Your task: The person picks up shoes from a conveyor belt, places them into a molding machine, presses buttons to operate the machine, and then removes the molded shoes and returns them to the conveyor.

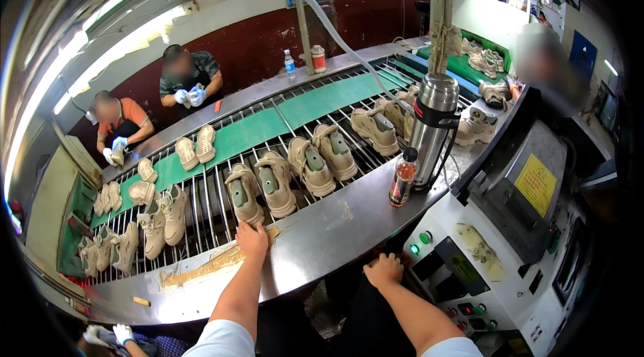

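Note:
My left hand (252, 241) reaches over the metal ledge, fingers closed on the near end of a beige sneaker (244, 195). Its fingertips are partly hidden against the shoe. That sneaker sits on the roller conveyor with its opening up and a green piece showing inside. Just right of it stands a matching sneaker (274, 186), and another pair, with one beige sneaker (310, 166) nearest, follows further right. My right hand (384, 270) rests low over my dark trouser leg beside the machine, its fingers curled in and nothing seen in them.
A steel flask (433, 132) and a bottle of reddish contents (404, 177) stand on the ledge at right. The control machine (463, 276) borders my right arm. Across the conveyor's green belt (245, 132), two gloved co-workers handle things. More gloved hands (123, 334) show at lower left.

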{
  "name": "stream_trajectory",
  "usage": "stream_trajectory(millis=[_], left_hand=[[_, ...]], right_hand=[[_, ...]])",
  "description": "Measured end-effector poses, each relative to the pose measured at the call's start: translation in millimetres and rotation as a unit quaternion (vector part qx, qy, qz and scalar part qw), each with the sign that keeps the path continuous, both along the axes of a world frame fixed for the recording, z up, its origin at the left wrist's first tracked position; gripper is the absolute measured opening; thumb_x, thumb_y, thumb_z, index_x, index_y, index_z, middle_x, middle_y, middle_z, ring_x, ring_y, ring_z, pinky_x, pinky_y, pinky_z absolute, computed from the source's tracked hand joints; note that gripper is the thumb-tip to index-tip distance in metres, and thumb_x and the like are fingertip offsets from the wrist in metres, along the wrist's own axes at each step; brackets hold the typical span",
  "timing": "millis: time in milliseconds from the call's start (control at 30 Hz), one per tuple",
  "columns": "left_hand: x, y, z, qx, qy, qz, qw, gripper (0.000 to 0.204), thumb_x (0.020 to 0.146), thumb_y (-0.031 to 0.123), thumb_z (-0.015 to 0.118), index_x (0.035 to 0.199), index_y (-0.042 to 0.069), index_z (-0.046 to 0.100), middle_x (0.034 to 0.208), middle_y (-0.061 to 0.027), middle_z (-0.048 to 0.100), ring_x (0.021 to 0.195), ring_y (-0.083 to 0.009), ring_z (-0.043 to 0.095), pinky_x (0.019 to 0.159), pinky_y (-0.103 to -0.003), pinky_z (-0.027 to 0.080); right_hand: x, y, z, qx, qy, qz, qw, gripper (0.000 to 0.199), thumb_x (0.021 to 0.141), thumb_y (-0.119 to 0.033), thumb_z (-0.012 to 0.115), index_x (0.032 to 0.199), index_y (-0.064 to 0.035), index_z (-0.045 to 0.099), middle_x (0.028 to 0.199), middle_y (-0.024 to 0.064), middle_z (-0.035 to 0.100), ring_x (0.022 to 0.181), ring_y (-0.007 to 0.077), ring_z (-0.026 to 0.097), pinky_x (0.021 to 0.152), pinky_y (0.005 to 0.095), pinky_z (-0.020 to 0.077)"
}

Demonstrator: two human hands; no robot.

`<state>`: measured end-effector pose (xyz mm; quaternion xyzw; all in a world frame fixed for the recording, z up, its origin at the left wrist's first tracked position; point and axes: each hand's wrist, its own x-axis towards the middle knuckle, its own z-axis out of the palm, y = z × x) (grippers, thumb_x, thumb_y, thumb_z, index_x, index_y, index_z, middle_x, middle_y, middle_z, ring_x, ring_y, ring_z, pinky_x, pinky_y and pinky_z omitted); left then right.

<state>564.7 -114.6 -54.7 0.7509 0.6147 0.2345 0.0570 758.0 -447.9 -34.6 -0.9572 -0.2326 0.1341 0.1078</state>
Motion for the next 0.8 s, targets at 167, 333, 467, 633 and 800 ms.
stream_trajectory(millis=[167,333,467,633,800], left_hand=[[4,-58,-6,0.109,0.016,-0.154,0.982,0.052,0.081,0.030,0.058,0.120,-0.004,0.056,0.130,-0.0223,0.053,0.126,-0.0392,0.043,0.107,-0.051,0.029],[2,-73,-4,0.124,-0.013,-0.176,0.976,0.048,0.078,0.027,0.061,0.116,-0.002,0.059,0.128,-0.0208,0.054,0.125,-0.0390,0.043,0.107,-0.050,0.029],[0,-74,-2,0.120,-0.026,-0.166,0.978,0.045,0.077,0.025,0.061,0.113,0.000,0.060,0.124,-0.0195,0.056,0.122,-0.0373,0.045,0.106,-0.050,0.031],[-4,-71,-2,0.148,-0.069,-0.168,0.972,0.032,0.075,0.015,0.060,0.104,0.001,0.064,0.116,-0.0182,0.060,0.114,-0.0370,0.051,0.101,-0.047,0.037],[-4,-72,-2,0.169,-0.090,-0.167,0.967,0.027,0.074,0.008,0.060,0.100,0.002,0.065,0.112,-0.0167,0.061,0.111,-0.0359,0.053,0.096,-0.045,0.042]], right_hand=[[-8,-4,1,-0.013,0.015,0.010,1.000,0.054,0.075,-0.046,0.065,0.110,-0.0052,0.062,0.116,0.0172,0.055,0.109,0.0356,0.054,0.092,0.0469,0.0448],[-13,-11,-1,-0.017,0.023,0.007,1.000,0.057,0.075,-0.046,0.065,0.114,-0.0055,0.059,0.120,0.0174,0.053,0.112,0.0364,0.052,0.094,0.0469,0.0432],[-15,-16,-3,-0.014,0.019,0.006,1.000,0.057,0.075,-0.047,0.065,0.115,-0.0059,0.059,0.120,0.0172,0.053,0.112,0.0363,0.053,0.094,0.0466,0.0440],[-15,-18,-1,-0.018,0.025,-0.003,1.000,0.058,0.075,-0.048,0.066,0.115,-0.0067,0.059,0.121,0.0176,0.053,0.114,0.0368,0.053,0.094,0.0459,0.0443],[-17,-21,-2,-0.014,0.018,-0.012,1.000,0.057,0.075,-0.047,0.066,0.114,-0.0068,0.059,0.121,0.0174,0.053,0.114,0.0361,0.053,0.095,0.0456,0.0439]])
